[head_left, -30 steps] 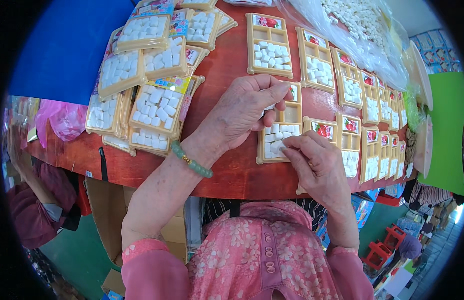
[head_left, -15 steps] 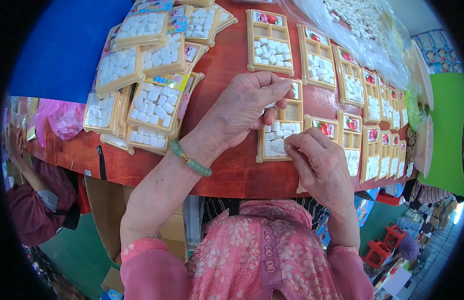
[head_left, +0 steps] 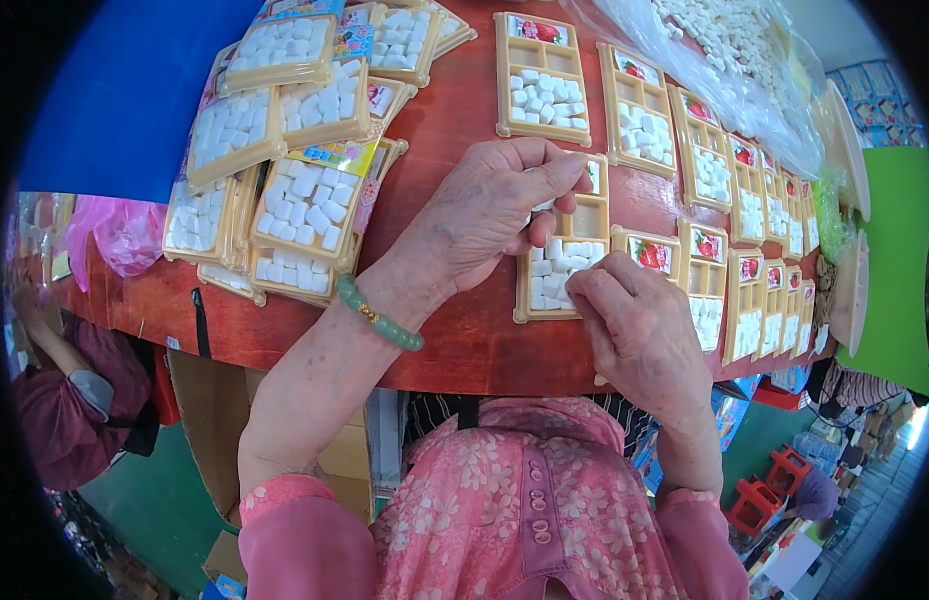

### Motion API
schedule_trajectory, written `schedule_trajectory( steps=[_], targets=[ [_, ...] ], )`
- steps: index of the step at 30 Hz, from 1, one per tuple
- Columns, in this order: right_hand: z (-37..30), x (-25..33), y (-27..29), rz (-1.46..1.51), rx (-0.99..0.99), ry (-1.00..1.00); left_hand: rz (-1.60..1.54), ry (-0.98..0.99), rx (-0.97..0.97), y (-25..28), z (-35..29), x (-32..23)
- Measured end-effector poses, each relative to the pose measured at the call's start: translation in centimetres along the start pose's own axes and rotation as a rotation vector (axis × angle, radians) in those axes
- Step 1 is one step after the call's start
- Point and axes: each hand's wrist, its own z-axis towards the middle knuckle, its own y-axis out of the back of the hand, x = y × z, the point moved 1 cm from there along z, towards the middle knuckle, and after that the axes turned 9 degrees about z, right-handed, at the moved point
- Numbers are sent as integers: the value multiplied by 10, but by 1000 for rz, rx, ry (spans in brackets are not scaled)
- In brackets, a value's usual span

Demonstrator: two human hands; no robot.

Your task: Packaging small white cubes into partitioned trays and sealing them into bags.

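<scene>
My left hand (head_left: pixel 505 205), with a green bead bracelet (head_left: pixel 380 320) on its wrist, hovers over the upper left of a beige compartment tray (head_left: pixel 591 218). Its fingers are curled, and a bit of white, marshmallow-like piece shows between them. At the lower right of the same tray, my right hand (head_left: pixel 635 320) has thumb and fingertips pinched together; what they hold, if anything, is hidden. Small white marshmallow-like pieces (head_left: pixel 553 270) fill the tray's large lower compartment. My left hand covers part of its upper compartments.
Similar trays (head_left: pixel 640 115) with strawberry cards stand in rows to the right. Filled trays (head_left: pixel 305 205) are stacked at the left. A clear plastic bag (head_left: pixel 720 70) of loose white pieces lies at the far right. Another person's arm (head_left: pixel 60 345) shows at the far left.
Both hands stay nearly in place over the tray. The right fingers shift slightly to the left and up.
</scene>
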Motion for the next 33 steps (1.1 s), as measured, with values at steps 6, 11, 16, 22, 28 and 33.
schedule_trajectory(
  steps=[6,11,16,22,28,33],
  targets=[
    [2,-1,2,-15,29,9,-4,-6,2,-1,-1,-1],
    [5,-2,0,-51,36,-10,-23,-5,-6,-2,0,-1],
    [7,0,-2,-73,43,-35,-34,-13,12,0,1,0],
    [5,2,0,56,-10,-72,17,-6,4,-2,-1,-2],
    [-2,1,7,193,-63,-44,2,2,-20,-2,0,0],
    [-7,3,2,190,-134,40,-12,0,-16,-2,0,-1]
  ],
)
